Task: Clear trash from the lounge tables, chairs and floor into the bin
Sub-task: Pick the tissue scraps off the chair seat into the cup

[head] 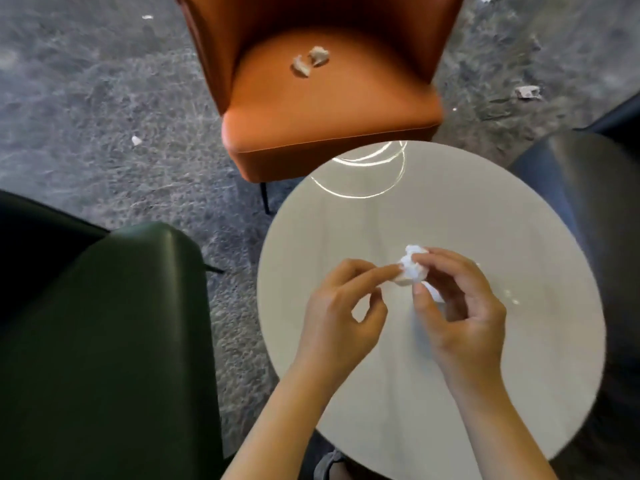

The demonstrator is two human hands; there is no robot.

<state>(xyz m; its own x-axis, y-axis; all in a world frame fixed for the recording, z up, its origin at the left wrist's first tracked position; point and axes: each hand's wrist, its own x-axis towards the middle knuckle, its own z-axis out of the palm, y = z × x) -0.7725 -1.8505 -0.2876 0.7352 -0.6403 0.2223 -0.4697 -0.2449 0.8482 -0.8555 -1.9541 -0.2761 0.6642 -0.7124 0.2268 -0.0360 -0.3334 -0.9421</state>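
A crumpled white paper ball (412,268) is held over the round white table (433,393). My right hand (457,313) grips it between thumb and fingers. My left hand (341,310) touches its left side with the index fingertip, other fingers curled. Two crumpled paper scraps (310,61) lie on the seat of the orange chair (332,109) beyond the table. More scraps lie on the grey carpet: one white scrap (136,140) at the left, one small scrap (147,17) at the far left, and a flattened scrap (527,92) at the right. No bin is in view.
A dark green chair (104,341) stands close at the left of the table. A dark blue-grey chair (571,174) stands at the right. Grey carpet (86,98) surrounds the furniture.
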